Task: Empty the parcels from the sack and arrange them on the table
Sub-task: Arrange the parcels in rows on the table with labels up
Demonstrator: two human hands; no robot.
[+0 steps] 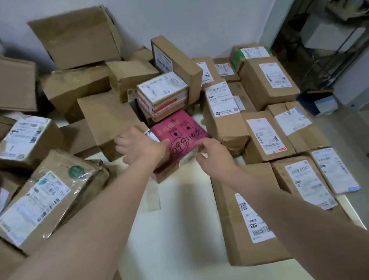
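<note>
Lying flat on tabletop (180, 235): squarish pink cardboard box (182, 129), marker-scrawled top; right hand (215, 156) fingers grasping near corner; left hand (143, 147) fingers spread, released.

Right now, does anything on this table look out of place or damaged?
Yes. The boxes on the left lie tumbled and tilted, unlike the tidy right rows. The green-stamped parcel looks crumpled.

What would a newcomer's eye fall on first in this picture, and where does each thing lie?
The pink parcel with black handwriting stands out mid-table, the left hand at its left edge and the right hand gripping its near corner. Labelled brown parcels lie in rows on the right of the white table; bigger boxes pile loosely at left and back.
</note>
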